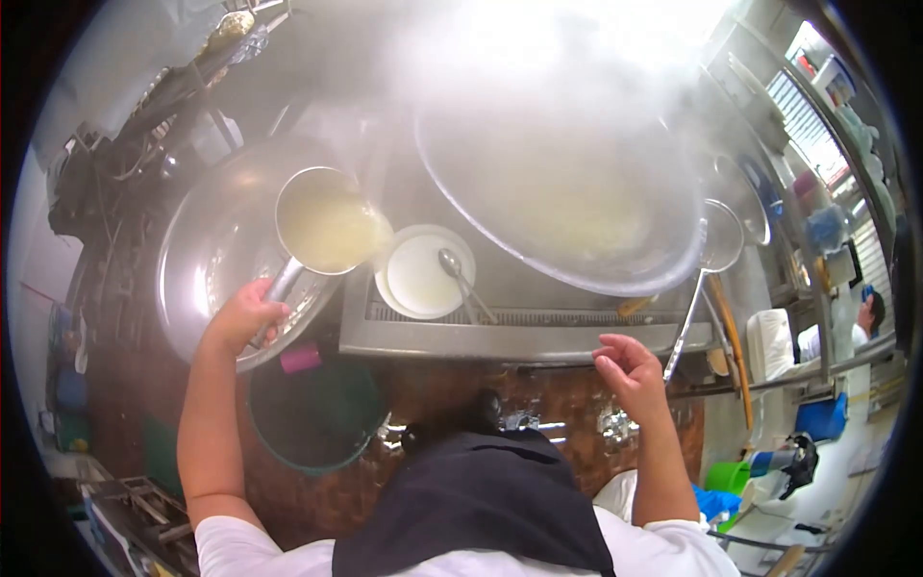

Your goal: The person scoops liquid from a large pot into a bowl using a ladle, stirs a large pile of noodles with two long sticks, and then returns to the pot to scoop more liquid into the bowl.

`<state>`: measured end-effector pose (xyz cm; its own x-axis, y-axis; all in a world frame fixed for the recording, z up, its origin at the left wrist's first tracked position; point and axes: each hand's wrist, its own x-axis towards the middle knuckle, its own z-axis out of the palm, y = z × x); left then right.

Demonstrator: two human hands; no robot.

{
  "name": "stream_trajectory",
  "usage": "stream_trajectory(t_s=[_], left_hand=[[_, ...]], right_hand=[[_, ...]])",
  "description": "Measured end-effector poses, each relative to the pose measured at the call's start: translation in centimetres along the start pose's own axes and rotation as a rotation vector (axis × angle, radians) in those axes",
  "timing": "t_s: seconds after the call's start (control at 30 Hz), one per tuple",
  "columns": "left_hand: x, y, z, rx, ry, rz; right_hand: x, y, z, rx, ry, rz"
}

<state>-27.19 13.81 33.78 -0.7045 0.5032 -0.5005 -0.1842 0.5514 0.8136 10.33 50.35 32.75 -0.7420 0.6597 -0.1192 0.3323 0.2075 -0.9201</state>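
My left hand (248, 317) is wrapped around the handle of a metal saucepan (332, 223), which holds cloudy, pale yellow liquid. The saucepan is over the right side of a large shiny metal bowl (207, 240). Just right of it, a stack of white plates or shallow bowls (409, 279) sits on the steel stove top with a metal spoon (452, 264) on it. My right hand (630, 373) hovers by the stove's front edge, fingers loosely bent and apart, holding nothing. Ahead of it is a big wok (577, 212) of pale liquid, partly veiled by steam.
A long-handled strainer (721, 240) and a wooden handle (733, 351) lean at the stove's right side. Below left, on the wet brown floor, stands a dark green bin (317, 413). Thick steam hides the back. Another person (870, 313) is at the far right.
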Motion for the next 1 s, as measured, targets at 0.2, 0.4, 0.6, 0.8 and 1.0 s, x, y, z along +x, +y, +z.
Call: stream_trajectory(t_s=[0.2, 0.4, 0.6, 0.8, 1.0], left_hand=[[0.6, -0.7, -0.5, 0.038, 0.034, 0.017], [0.4, -0.3, -0.5, 0.012, 0.035, 0.014], [0.7, 0.3, -0.5, 0.032, 0.035, 0.029], [1.2, 0.8, -0.3, 0.053, 0.051, 0.043], [2.4, 1.1, -0.1, 0.084, 0.052, 0.063]], right_hand=[[-0.5, 0.2, 0.2, 0.002, 0.003, -0.009], [-0.4, 0.9, 0.2, 0.0, -0.003, -0.006], [-0.2, 0.2, 0.3, -0.008, 0.002, -0.004], [0.2, 0.5, 0.1, -0.045, -0.005, 0.0], [0.2, 0.7, 0.1, -0.001, -0.003, 0.015]])
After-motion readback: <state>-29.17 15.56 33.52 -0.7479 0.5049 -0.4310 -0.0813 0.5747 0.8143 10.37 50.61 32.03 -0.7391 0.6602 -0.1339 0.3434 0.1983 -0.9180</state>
